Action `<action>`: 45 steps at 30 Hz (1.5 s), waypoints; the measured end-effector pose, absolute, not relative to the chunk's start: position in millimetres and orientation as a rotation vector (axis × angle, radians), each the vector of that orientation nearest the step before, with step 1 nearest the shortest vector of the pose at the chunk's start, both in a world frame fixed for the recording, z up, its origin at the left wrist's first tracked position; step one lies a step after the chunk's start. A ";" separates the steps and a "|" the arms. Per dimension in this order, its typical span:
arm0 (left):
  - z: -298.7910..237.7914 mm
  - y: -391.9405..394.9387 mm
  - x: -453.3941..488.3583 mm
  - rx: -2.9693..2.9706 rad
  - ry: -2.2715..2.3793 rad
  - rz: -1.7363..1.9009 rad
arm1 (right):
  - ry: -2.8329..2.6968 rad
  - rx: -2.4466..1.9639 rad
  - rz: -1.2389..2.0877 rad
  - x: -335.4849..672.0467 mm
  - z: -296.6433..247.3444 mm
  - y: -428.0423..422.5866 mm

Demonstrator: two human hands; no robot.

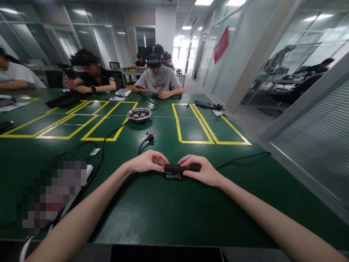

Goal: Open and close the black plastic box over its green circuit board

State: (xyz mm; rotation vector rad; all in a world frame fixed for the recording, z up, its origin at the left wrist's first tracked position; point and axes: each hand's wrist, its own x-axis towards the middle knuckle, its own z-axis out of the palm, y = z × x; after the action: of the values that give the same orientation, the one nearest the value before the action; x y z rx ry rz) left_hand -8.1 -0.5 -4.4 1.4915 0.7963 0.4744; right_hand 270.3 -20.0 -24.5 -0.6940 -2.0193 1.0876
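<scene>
Device (174,169): I see a small, black oblong just below the centre of the frame, long side running left to right.
Board (172,177): bared on the device's near face; green, with a gold ring (176,175) toward the right; finer parts too small for me to tell.
Left hand (148,161): fingers narrow, holding the device's left end.
Right hand (204,171): fingers bent, holding its right end.
Table (174,214): green, beneath; contact with the device I cannot tell.
</scene>
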 end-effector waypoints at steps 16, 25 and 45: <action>5.5 -4.8 -10.5 1.654 0.922 0.419 | -2.286 -0.527 0.674 263.9 -25.2 -21.7; -2.2 -2.2 -7.9 1.568 0.961 0.473 | -2.327 -0.475 0.581 264.3 -25.2 -20.2; 7.2 -21.9 5.3 2.255 0.927 0.462 | -2.446 -0.449 0.463 258.6 -24.6 -17.9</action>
State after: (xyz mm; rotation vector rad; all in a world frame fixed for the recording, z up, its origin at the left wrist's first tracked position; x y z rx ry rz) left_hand 5.3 -21.9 7.2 2.2552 0.9268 0.4624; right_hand 258.6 -17.9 -24.6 -0.4494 -2.4461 0.4634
